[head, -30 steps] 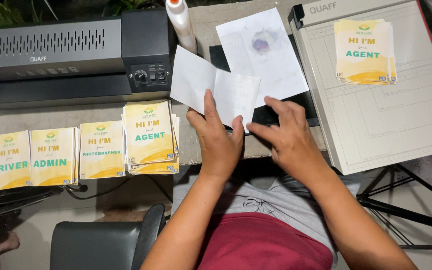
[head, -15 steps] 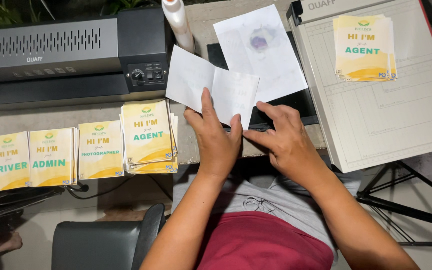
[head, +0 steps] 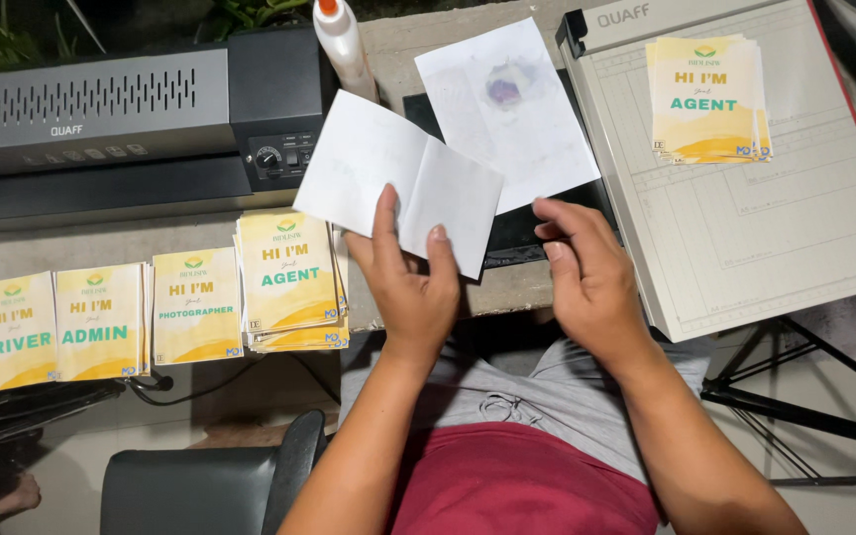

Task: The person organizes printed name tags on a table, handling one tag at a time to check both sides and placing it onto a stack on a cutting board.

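Head cam: left hand (head: 410, 287) pinching a folded white card (head: 400, 181) by its lower edge.
Thumb and fingers clamp it, so the card's tilted up over the table edge in front of the black laminator (head: 131, 124). Right hand (head: 587, 272) sits just beside it, fingers loosely curled, holding nothing. Yellow badge stack (head: 289, 282) lies left of the hands, paper trimmer (head: 745, 228) on the right.

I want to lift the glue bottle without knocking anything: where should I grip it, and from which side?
Grip the glue bottle around its white body below the orange cap, coming from the right; it stands upright, tight against the laminator on its left.
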